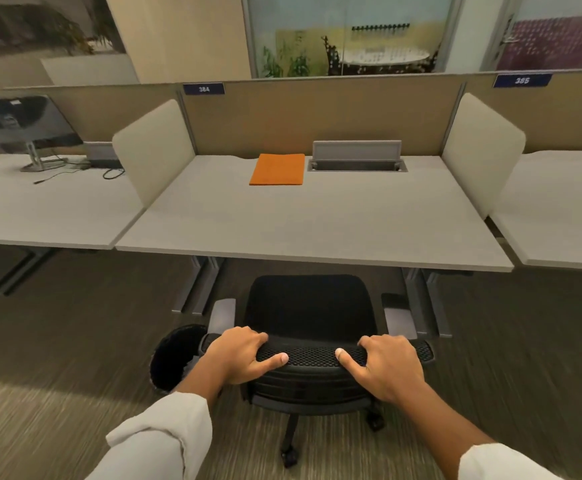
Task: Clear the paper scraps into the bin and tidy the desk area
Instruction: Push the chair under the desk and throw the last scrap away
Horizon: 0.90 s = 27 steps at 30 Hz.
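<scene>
A black mesh office chair (312,306) stands in front of the grey desk (303,233), its seat facing the desk. My left hand (239,355) grips the left part of the chair's backrest top, and my right hand (391,367) grips the right part, thumbs on the near side. A black round bin (173,358) sits on the carpet just left of the chair, partly behind my left wrist. An orange folded cloth (278,169) lies flat near the desk's back edge. No paper scraps show on the desk.
An open grey cable hatch (357,159) sits right of the cloth. Beige side dividers (154,147) flank the desk. The neighbouring desk on the left holds a monitor (19,121) and cables. Desk legs stand either side of the chair.
</scene>
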Each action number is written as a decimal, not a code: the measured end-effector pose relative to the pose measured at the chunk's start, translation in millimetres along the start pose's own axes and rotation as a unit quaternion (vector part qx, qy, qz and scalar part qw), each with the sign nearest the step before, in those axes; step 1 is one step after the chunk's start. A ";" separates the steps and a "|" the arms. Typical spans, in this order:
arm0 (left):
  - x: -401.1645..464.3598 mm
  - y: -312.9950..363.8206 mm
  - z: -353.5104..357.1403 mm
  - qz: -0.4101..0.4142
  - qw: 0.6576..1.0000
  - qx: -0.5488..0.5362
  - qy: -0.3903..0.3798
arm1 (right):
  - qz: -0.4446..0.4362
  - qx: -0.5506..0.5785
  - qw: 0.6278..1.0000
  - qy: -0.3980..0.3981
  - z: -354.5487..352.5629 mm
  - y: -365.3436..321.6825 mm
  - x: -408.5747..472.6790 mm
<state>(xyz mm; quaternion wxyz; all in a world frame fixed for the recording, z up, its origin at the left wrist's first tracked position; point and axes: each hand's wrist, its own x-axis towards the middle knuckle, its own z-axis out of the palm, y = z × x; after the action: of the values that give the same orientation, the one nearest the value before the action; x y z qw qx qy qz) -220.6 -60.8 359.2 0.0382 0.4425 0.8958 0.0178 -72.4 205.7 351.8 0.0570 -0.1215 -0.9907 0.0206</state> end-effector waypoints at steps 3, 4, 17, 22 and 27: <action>16.7 -13.9 -6.3 0.009 1.000 -0.010 -0.004 | 0.008 -0.002 1.000 -0.004 2.1 -2.9 20.8; 22.3 -19.6 -9.0 0.013 1.000 -0.012 -0.008 | 0.011 -0.001 1.000 -0.005 2.9 -4.8 27.4; 97.5 -123.4 -18.0 0.038 0.999 -0.006 -0.014 | 0.051 -0.014 0.999 -0.010 14.0 -46.5 123.3; 127.4 -162.5 -12.5 0.050 0.999 0.000 -0.009 | 0.060 -0.009 0.998 -0.010 22.0 -58.6 160.4; 168.0 -190.2 -13.6 0.029 0.999 -0.015 0.015 | 0.064 -0.013 0.998 0.015 25.4 -52.8 212.3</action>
<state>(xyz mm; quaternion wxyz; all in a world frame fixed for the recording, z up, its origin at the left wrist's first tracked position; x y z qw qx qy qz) -474.0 -42.9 351.4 0.0308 0.4670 0.8829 0.0394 -292.7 205.5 352.4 0.0686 -0.1857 -0.9802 0.0097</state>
